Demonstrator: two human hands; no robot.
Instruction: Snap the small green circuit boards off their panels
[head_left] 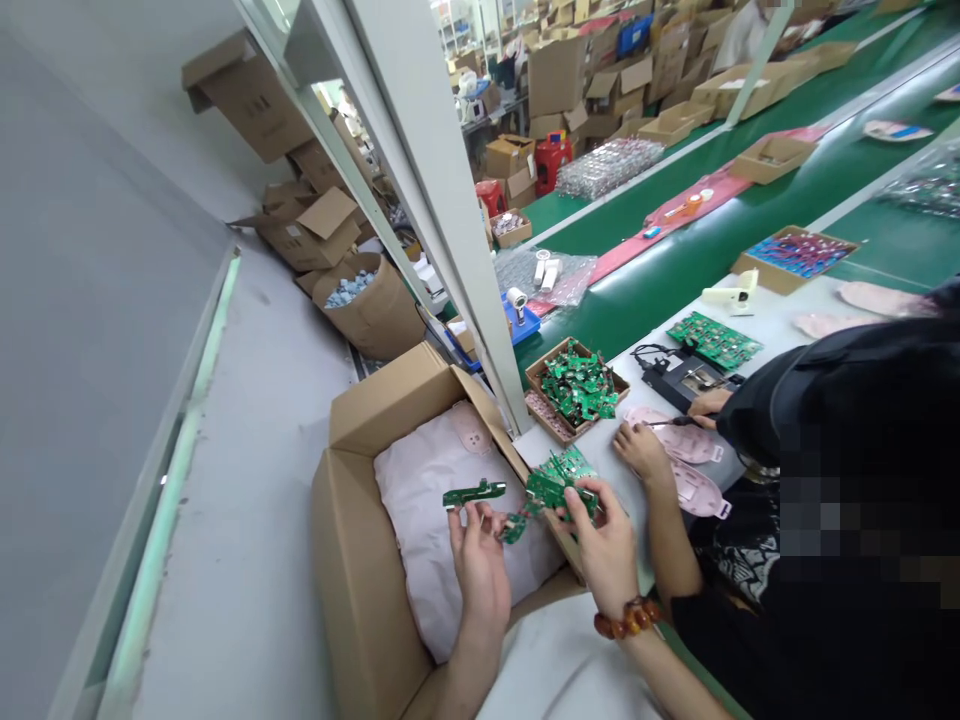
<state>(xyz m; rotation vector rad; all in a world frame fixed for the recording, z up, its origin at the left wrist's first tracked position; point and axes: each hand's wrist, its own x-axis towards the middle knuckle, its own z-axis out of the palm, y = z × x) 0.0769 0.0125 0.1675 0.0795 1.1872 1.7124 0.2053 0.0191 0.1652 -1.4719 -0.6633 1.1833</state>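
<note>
My left hand [478, 555] pinches a single green circuit board [474, 493] by its edge, above an open cardboard box [360, 560] lined with a pale pink bag [435, 530]. My right hand [604, 535], with a wooden bead bracelet [630, 618] on its wrist, grips a tangled cluster of green circuit boards [553, 490]. The cluster's lower end reaches toward my left hand. Both hands are over the box. Part of the cluster is hidden by my right fingers.
A co-worker's hands [642, 450] work on pink shell pieces [675, 436] at the white bench [600, 450], beside a cardboard tray of green boards [541, 372] and a black device [679, 375]. Green conveyor belts [675, 290] and stacked cartons [555, 70] lie beyond a white pillar [442, 200].
</note>
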